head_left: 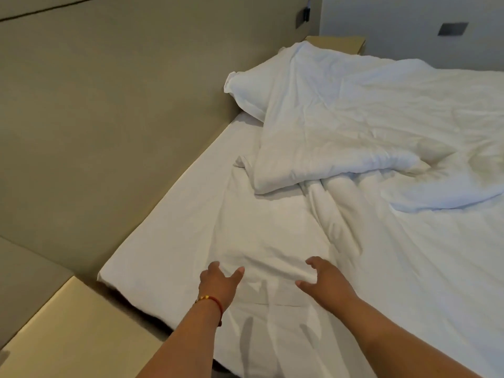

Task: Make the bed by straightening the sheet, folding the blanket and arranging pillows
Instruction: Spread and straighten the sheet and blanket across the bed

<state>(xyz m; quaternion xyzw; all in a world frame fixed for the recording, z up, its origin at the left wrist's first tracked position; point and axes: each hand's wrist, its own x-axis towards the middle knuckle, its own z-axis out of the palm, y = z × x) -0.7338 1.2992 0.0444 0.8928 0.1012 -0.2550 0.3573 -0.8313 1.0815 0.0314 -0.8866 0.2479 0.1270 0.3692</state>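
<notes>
Head view: both hands reach forward onto the near left part of the bed, low in the frame. The left hand (218, 282) lies on the sheet (272, 227) with its fingers curled down into the cloth and the thumb stuck out to the right; it seems to bunch a little fabric, though whether it truly grips or only presses I cannot tell. The right hand (324, 279) does pinch — a low ridge of sheet sits caught between its thumb and bent fingers. A red cord bracelet (212, 301) circles the left wrist.

Between the two sets of fingers the sheet rises in that small ridge, and wrinkles fan away from it, beyond the fingertips and to their right. The sheet's long run goes away from the fingers along the grey wall panel (109, 105), which stands to the left of the left hand.

The blanket (368, 126) lies crumpled well beyond the fingertips, up and to the right, nearer the right hand than the left. Its near folded edge points back toward the fingers. A pillow (248, 88) peeks out from under its far left side, against the wall panel.

The step in hand looks like sheet-straightening: the slack probably needs drawing toward the person. The blanket remains unfolded. A pale bedside worktop (76, 323) sits left of the left forearm.
</notes>
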